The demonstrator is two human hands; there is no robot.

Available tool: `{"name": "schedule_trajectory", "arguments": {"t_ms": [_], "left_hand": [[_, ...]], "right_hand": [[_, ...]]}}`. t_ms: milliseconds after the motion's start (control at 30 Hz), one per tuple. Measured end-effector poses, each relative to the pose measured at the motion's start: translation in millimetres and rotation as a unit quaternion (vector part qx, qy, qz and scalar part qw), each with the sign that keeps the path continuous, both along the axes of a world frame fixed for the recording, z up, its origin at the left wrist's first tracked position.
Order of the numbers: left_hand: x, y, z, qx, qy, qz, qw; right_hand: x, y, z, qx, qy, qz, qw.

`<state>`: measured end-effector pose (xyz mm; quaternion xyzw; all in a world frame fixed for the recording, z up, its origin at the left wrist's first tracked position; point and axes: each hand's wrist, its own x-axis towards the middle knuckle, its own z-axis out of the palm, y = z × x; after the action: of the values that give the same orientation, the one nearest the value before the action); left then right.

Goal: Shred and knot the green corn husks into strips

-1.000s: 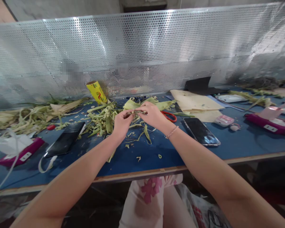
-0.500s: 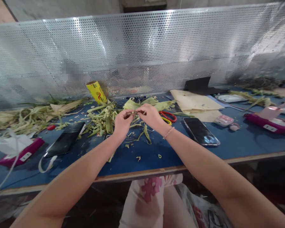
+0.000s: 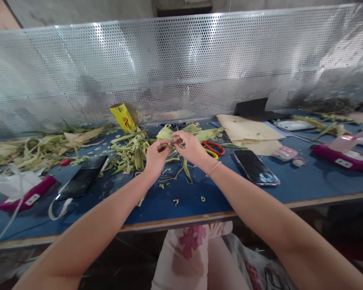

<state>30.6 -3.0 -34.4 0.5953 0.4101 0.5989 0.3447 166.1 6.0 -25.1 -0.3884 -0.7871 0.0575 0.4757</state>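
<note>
Both my hands meet above the middle of the blue table (image 3: 305, 181). My left hand (image 3: 155, 155) and my right hand (image 3: 191, 147) pinch the two ends of a thin, twisted strip of green-yellow leaf (image 3: 171, 143) held between their fingertips. Under and behind them lies a heap of cut leaf strips (image 3: 130, 153) and broader pale green leaves (image 3: 196, 131). Red-handled scissors (image 3: 215, 148) lie just right of my right hand. Small leaf scraps (image 3: 177, 200) dot the table in front.
A dark phone (image 3: 255, 167) lies right of the scissors, another dark phone (image 3: 83, 179) at the left. A yellow roll (image 3: 123, 117) leans on the perforated metal screen (image 3: 181, 60). Long leaves (image 3: 39, 147) pile at far left. Brown paper (image 3: 245, 131) and pink boxes (image 3: 341, 157) sit right.
My hands have drawn slightly closer together and shifted a little left, still working the leaf strip between their fingertips. Nothing else on the table has moved.
</note>
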Motion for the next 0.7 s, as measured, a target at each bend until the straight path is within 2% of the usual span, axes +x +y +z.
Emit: {"name": "schedule_trajectory", "arguments": {"t_ms": [267,500,700], "left_hand": [[-2.4,-2.2,2.6,0.009,0.04,0.01,0.999],[-5.0,-0.3,2.3,0.014,0.099,0.031,0.995],[-4.7,0.8,1.6,0.015,0.085,0.02,0.996]], "right_hand": [[2.8,-3.0,4.1,0.002,-0.006,0.024,1.0],[2.2,-0.7,3.6,-0.08,0.073,0.057,0.992],[2.4,2.7,3.8,-0.127,0.102,0.08,0.983]]}}
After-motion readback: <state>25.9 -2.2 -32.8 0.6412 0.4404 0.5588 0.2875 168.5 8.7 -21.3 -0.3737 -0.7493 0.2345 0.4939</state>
